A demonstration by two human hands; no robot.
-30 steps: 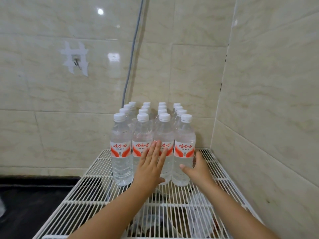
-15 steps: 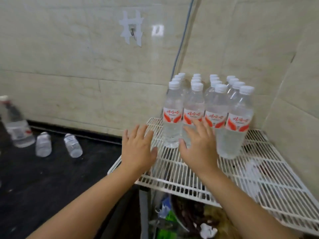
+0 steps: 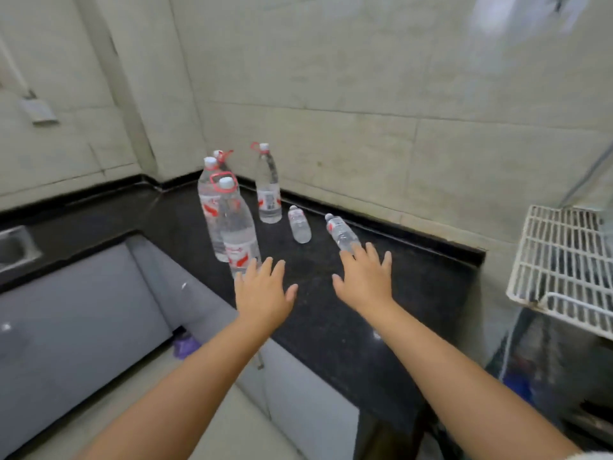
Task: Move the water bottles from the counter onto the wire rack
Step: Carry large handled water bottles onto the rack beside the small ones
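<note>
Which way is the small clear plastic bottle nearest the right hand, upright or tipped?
Tipped. The small clear plastic bottle lies on its side on the black counter, cap pointing toward the wall.

Pale tiled walls (image 3: 331,78) behind a black counter (image 3: 331,310); grey cabinet fronts (image 3: 76,310) beneath it, a steel sink (image 3: 15,247) at its left end.

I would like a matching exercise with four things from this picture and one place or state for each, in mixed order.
Things:
1. right hand
2. nearest tall bottle
3. small bottle left of the right hand's bottle
4. wire rack

Places or states:
A. far right edge of view
B. standing upright, red ring at neck
C. lying on the dark counter
D. open, fingers spread

Pairs: 1-D, 2-B, 3-C, 4-A
</note>
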